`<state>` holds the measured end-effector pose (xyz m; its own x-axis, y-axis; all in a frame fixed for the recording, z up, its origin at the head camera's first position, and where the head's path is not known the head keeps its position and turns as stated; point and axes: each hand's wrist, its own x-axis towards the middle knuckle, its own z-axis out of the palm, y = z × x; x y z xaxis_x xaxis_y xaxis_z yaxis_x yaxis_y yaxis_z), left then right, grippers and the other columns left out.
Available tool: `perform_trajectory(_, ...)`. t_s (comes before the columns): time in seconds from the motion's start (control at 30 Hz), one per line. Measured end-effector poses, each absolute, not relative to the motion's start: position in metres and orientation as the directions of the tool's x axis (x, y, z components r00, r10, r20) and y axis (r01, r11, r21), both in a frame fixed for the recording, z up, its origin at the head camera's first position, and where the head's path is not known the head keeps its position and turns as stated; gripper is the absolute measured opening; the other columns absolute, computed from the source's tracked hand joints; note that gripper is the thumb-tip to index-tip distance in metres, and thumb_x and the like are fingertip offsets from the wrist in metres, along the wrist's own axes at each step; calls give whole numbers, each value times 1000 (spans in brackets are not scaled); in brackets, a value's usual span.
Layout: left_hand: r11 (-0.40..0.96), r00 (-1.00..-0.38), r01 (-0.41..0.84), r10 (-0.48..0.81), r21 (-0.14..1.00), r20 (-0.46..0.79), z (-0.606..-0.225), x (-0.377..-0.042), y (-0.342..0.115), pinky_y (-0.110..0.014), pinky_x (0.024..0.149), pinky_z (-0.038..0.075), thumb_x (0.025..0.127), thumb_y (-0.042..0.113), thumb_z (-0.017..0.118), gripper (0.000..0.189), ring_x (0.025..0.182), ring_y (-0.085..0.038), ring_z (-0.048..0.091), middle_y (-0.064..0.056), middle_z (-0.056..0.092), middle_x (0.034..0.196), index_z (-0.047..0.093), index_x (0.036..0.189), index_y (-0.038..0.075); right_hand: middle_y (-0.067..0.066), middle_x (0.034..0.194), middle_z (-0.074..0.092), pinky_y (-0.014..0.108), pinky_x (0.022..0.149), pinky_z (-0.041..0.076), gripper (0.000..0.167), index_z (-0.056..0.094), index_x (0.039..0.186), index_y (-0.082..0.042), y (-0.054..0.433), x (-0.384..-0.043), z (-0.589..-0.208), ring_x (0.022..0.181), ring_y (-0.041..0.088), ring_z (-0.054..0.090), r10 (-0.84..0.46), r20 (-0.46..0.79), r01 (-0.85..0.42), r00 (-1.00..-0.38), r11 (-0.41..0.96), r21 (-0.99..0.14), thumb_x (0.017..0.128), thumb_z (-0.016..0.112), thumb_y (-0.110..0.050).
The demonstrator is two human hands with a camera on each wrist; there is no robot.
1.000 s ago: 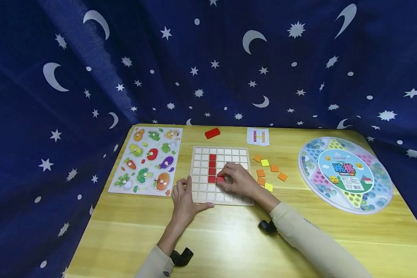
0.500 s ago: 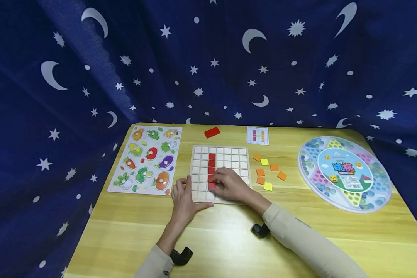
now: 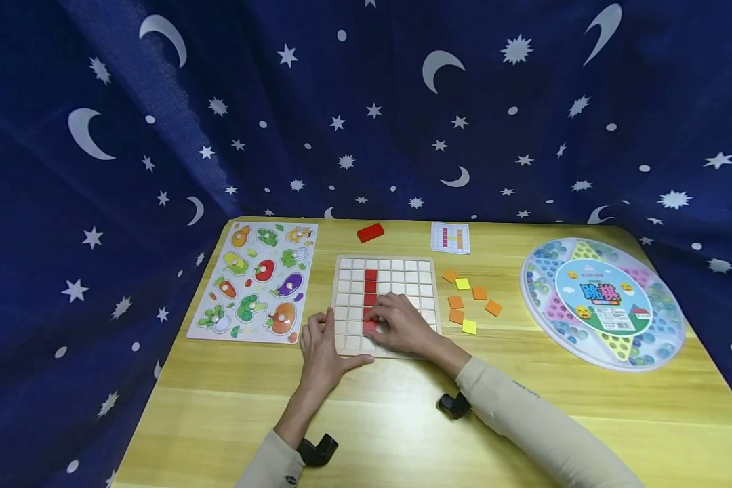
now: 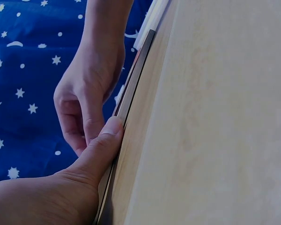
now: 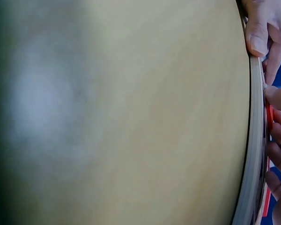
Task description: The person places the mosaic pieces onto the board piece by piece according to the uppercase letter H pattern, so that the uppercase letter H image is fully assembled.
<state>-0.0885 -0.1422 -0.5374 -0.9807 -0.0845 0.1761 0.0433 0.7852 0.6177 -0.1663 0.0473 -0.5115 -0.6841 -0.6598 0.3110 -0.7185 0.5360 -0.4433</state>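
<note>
My right hand [image 3: 402,325] pinches a small red square tile [image 3: 369,327] at the lower end of a column of red tiles [image 3: 371,286] on the white gridded board [image 3: 352,343]. Its fingertips cover part of that tile; in the right wrist view a red edge [image 5: 269,115] shows beside the fingers. The left hand [image 3: 320,354] lies at the board's front left corner, fingers along the left side and thumb stretched along the front edge. In the left wrist view, that thumb [image 4: 103,145] presses on the board's rim.
Loose orange tiles [image 3: 479,293] and yellow tiles [image 3: 469,327] lie right of the board. Behind it are a red block [image 3: 370,232] and a pattern card [image 3: 450,238]. A vegetable puzzle [image 3: 253,281] lies left, a round board-game box [image 3: 604,305] far right.
My right hand has brought the red tile left and slightly toward me, from beside the red column to its lower end. The left hand has stayed at the board's corner.
</note>
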Motion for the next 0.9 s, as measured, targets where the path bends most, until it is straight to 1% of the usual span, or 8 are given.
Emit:
perform_trajectory(0.13, 781, -983, 37, -84, 624, 164, -537, -89, -142, -44, 91, 25, 51, 59, 90, 129, 106, -31, 33, -17, 36, 126, 31, 151, 1, -3, 94, 64, 39, 88, 39, 23, 73, 97, -15, 49, -165, -513, 92, 15, 51, -650, 297, -695, -700, 524, -492, 81, 80, -29)
perform_trajectory(0.3, 786, -983, 42, -80, 617, 168, -537, -89, -141, -44, 91, 25, 51, 59, 90, 129, 106, -30, 32, -17, 36, 126, 31, 151, 1, -2, 93, 63, 38, 85, 37, 23, 72, 97, -15, 50, -165, -516, 89, 14, 49, -643, 305, -688, -703, 507, -519, 80, 80, -29)
perform_trajectory(0.53, 787, -979, 53, -81, 614, 188, -537, -87, -140, -44, 90, 26, 50, 58, 91, 128, 104, -30, 33, -17, 37, 124, 34, 149, -1, -2, 90, 61, 39, 85, 36, 22, 76, 94, -15, 51, -164, -520, 91, 15, 50, -655, 329, -713, -680, 486, -505, 79, 82, -29)
perform_trajectory(0.73, 782, -984, 39, -80, 622, 162, -538, -86, -141, -45, 93, 27, 51, 59, 90, 129, 106, -30, 33, -17, 37, 126, 32, 150, -1, -5, 88, 61, 36, 83, 37, 21, 78, 94, -16, 51, -164, -520, 88, 13, 49, -660, 343, -727, -668, 483, -488, 78, 82, -30)
perform_trajectory(0.9, 782, -984, 29, -89, 622, 156, -538, -86, -142, -46, 93, 26, 50, 59, 90, 130, 106, -31, 33, -17, 36, 127, 32, 150, -1, -5, 88, 62, 36, 83, 39, 21, 79, 94, -16, 49, -164, -517, 89, 14, 50, -676, 371, -760, -636, 468, -451, 78, 82, -29)
